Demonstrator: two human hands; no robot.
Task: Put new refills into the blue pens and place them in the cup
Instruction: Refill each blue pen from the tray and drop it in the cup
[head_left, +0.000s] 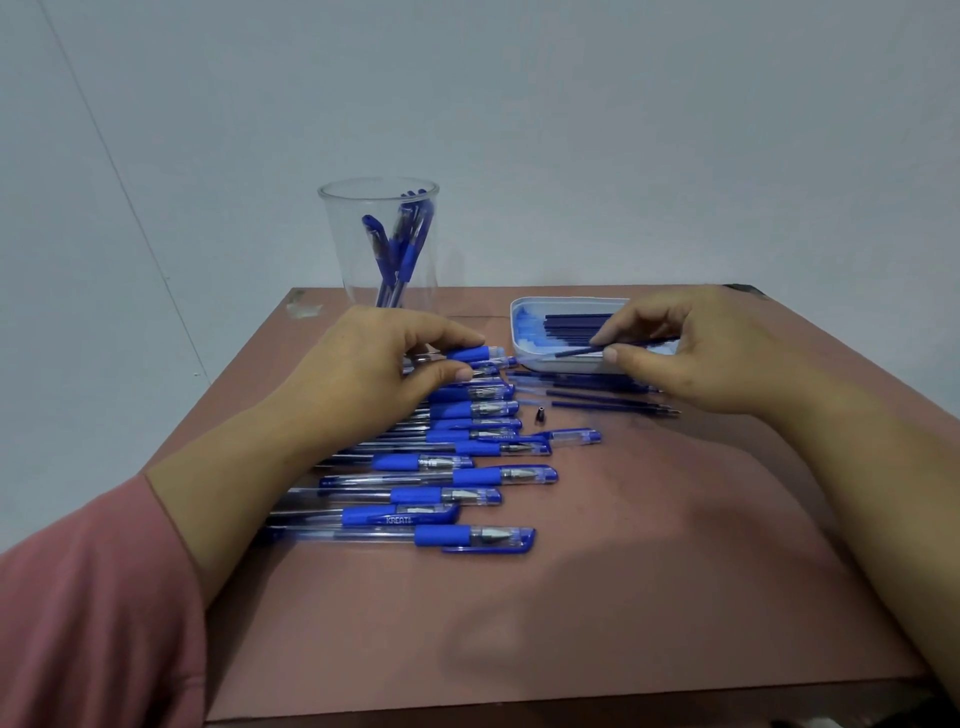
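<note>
Several blue pens (441, 478) lie in a row on the reddish table (623, 597). My left hand (374, 364) grips a pen barrel (475, 354) at the far end of the row. My right hand (691, 348) pinches a dark blue refill (582, 351) over the white tray (530, 358), which holds several more refills. A clear cup (379, 244) stands at the back left with several blue pens in it.
Several loose refills (613, 402) lie on the table in front of the tray. A small dark pen tip (540, 414) and a loose pen cap (576, 435) lie beside the pen row. A grey wall rises behind the table.
</note>
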